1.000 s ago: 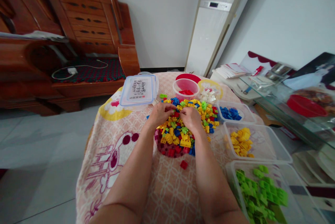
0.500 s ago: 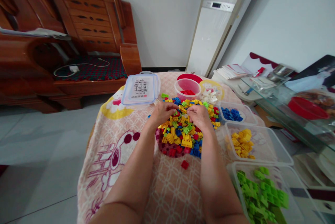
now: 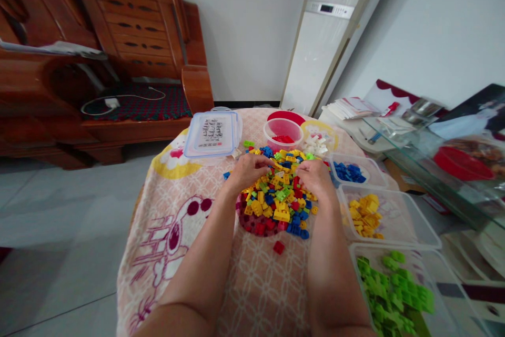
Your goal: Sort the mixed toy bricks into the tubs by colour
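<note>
A heap of small toy building bricks (image 3: 281, 215) in yellow, blue, red, green and white lies on the cloth-covered table. My left hand (image 3: 249, 170) is over the heap's left side, thumb and fingers drawn together; whatever they pinch is too small to make out. Over the right side, my right hand (image 3: 315, 177) has its fingers curled together among the bricks, their tips partly hidden. A single red brick (image 3: 279, 247) lies apart, between my forearms. White bricks (image 3: 316, 144) form a small pile behind my right hand.
At the right stand clear tubs of blue bricks (image 3: 349, 172), yellow bricks (image 3: 365, 213) and green bricks (image 3: 394, 289). A pink tub (image 3: 282, 128) with red bricks stands at the back. A lidded plastic box (image 3: 211, 134) lies back left. A glass shelf (image 3: 442, 179) adjoins the table's right.
My right hand has moved to the right, away from my left hand, uncovering bricks at the heap's lower right. My left hand has shifted slightly to the right.
</note>
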Demonstrator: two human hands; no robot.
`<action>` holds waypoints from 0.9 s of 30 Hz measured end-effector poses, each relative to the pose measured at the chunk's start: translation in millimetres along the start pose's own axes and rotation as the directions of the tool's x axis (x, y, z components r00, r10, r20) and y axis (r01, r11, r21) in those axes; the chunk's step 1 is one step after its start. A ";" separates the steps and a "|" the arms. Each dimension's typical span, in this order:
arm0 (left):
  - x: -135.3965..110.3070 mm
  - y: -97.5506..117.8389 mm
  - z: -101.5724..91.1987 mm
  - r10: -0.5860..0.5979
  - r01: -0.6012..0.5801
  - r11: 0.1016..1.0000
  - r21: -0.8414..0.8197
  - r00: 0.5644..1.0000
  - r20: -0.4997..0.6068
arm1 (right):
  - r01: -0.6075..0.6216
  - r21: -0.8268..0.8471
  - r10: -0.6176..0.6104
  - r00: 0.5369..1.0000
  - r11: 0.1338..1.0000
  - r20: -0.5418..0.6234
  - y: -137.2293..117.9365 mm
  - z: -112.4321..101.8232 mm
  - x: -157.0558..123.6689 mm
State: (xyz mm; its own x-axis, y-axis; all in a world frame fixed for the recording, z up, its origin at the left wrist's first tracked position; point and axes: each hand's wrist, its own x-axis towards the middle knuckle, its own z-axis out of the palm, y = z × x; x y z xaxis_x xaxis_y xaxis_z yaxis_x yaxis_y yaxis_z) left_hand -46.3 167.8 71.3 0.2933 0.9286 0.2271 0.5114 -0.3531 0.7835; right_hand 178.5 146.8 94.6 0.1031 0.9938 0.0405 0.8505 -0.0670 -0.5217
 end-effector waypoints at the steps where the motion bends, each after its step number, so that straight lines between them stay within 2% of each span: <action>1: 0.4 -0.2 0.7 -0.002 0.002 1.000 -0.003 1.000 -0.002 | -0.011 -0.014 0.011 1.000 1.000 0.002 -0.6 -0.9 -0.8; 6: -0.3 -2.7 0.7 -0.001 -0.001 0.999 -0.035 0.997 -0.072 | -0.018 -0.055 0.018 1.000 0.998 -0.011 -6.8 -8.7 -5.4; 11: -1.8 -6.0 -5.7 -0.051 0.051 0.999 -0.003 0.988 -0.145 | 0.014 -0.084 -0.030 0.982 0.996 -0.184 -15.2 -20.3 -16.8; 13: -1.5 -7.3 -7.7 -0.066 0.066 0.998 -0.005 0.984 -0.164 | 0.011 -0.092 -0.030 0.977 0.996 -0.210 -15.5 -19.9 -27.8; 16: -0.9 -9.4 -8.7 -0.079 0.076 0.997 -0.024 0.977 -0.196 | 0.026 -0.066 -0.041 0.973 0.998 -0.227 -6.6 -10.1 -55.4; 18: -0.6 -10.9 -8.7 -0.084 0.079 0.996 -0.030 0.973 -0.213 | 0.078 -0.051 -0.089 0.958 0.996 -0.272 5.9 0.6 -80.9; 20: -0.4 -12.6 -8.6 -0.084 0.079 0.996 -0.035 0.972 -0.219 | 0.070 -0.062 -0.084 0.957 0.996 -0.278 20.7 11.8 -109.0; 24: 0.1 -16.4 -8.3 -0.100 0.090 0.994 -0.053 0.968 -0.229 | 0.006 -0.103 -0.024 0.984 0.995 -0.178 41.3 28.8 -154.2; 27: 0.7 -19.2 -7.7 -0.112 0.098 0.993 -0.072 0.969 -0.221 | -0.056 -0.109 0.040 0.988 0.992 -0.151 41.1 36.8 -164.5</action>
State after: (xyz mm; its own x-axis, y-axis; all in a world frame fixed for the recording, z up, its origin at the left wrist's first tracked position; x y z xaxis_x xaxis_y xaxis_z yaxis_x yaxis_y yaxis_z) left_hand -62.1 176.1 60.9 0.0480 0.9644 0.2602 0.4781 -0.2509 0.8417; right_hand 177.5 -16.3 35.1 0.2133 0.9657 0.1478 0.8945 -0.1322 -0.4271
